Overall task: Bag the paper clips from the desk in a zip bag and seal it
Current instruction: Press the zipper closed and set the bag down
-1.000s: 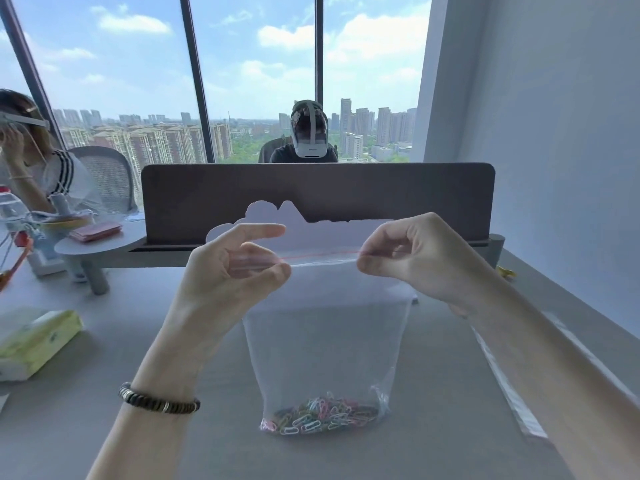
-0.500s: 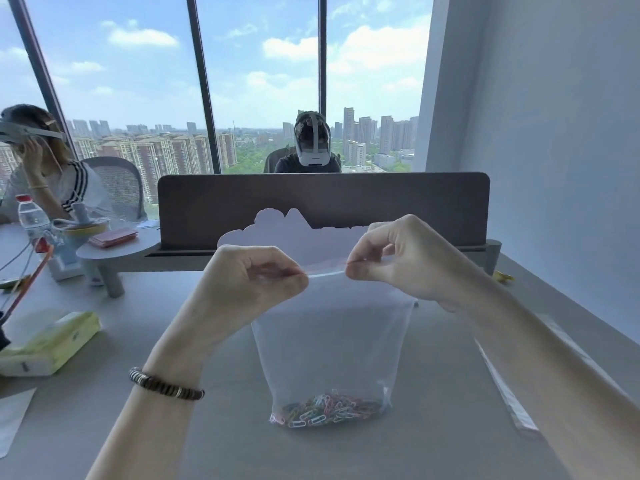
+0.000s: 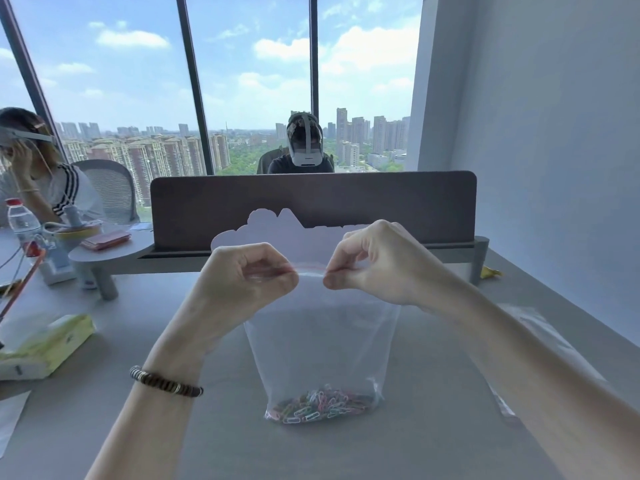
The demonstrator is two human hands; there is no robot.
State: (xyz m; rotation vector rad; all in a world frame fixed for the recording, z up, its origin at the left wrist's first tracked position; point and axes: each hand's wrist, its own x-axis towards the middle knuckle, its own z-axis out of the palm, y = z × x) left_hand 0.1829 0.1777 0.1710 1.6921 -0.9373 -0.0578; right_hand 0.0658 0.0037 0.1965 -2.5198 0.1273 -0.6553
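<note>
A clear zip bag [image 3: 322, 341] hangs upright over the grey desk [image 3: 433, 427], its bottom resting on the surface. Several coloured paper clips [image 3: 320, 405] lie heaped in the bottom of the bag. My left hand [image 3: 247, 275] pinches the zip strip at the top left. My right hand [image 3: 375, 263] pinches the same strip at the top right. Only a short stretch of the red zip line [image 3: 311, 268] shows between my two fists, which are close together.
A dark divider panel [image 3: 398, 202] stands behind the bag. A yellow-green tissue pack [image 3: 45, 344] lies at the left, with a water bottle [image 3: 22, 223] and a small round stand [image 3: 104, 251] behind it. More clear bags [image 3: 540, 344] lie at the right. Two people sit beyond the desk.
My right hand has slid left along the zip strip toward my left hand, so the gap between them has shrunk. My left fingers curled into a fist.
</note>
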